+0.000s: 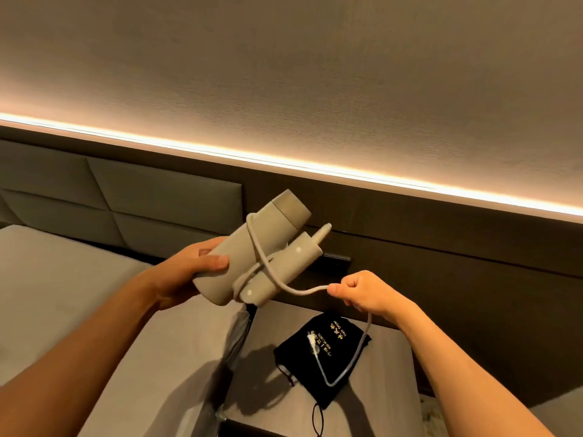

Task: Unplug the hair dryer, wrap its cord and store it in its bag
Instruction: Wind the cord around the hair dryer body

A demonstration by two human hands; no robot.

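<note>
- The hair dryer (pixel 252 257), pale beige, is held in the air above the gap between the bed (pixel 79 279) and the nightstand (pixel 388 357), in front of the dark wall panel (pixel 441 234).
- The left hand (pixel 189 272) grips the lower end of the dryer's barrel: the thumb lies across the near face of the barrel, and the remaining fingers curl behind it and are mostly hidden.
- The barrel's long axis runs diagonally, from lower left at the hand to upper right. The capped end points up and away toward the wall; the opposite end points down toward the person.
- The handle is folded alongside the barrel, roughly parallel to it, on the right-hand side, its cord-exit end pointing to the upper right.
- The cord (pixel 303 291), white, makes a turn around barrel and handle together, then leaves the bundle at its lower right and runs across to the right hand (pixel 362 293).
- The right hand is closed in a fist on the cord, thumb and forefinger pinching it, clear of the dryer and to its right.
- Below the fist the cord hangs down, loops over the nightstand and ends at the plug (pixel 311 339), which lies free on the bag (pixel 321 357).
- The bag, black with gold lettering, lies flat on the nightstand, well below both hands, its drawstring trailing toward the front edge.
</note>
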